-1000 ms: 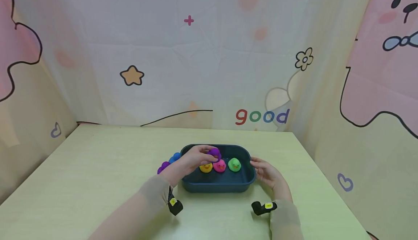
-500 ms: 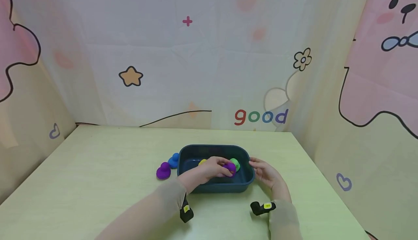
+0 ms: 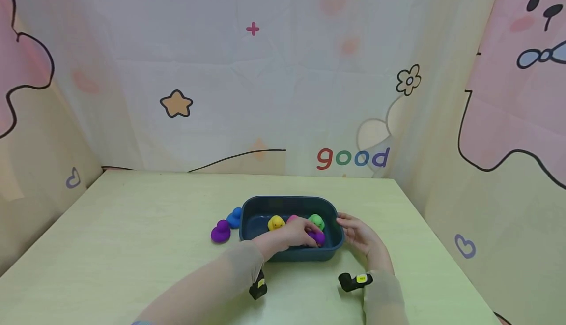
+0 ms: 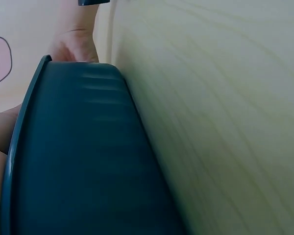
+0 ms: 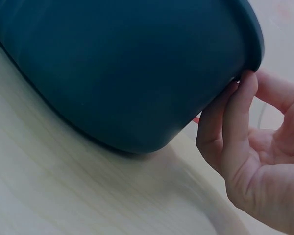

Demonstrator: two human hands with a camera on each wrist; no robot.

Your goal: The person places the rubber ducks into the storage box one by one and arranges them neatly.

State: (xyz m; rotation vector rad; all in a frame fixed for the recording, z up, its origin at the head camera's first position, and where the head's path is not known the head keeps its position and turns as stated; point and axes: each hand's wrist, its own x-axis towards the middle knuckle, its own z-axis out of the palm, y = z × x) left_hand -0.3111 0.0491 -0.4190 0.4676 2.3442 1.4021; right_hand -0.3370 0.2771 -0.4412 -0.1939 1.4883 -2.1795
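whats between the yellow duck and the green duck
The pink duck, partly hidden by the left hand, lies between the yellow duck and green duck in the head view.

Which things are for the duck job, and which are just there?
For the job:
purple duck in the left hand
yellow duck, pink duck, green duck inside the tub
dark blue tub, touched by the right hand
blue duck and other purple duck outside, probably

Just there:
star, flower and word "good" on the cloth
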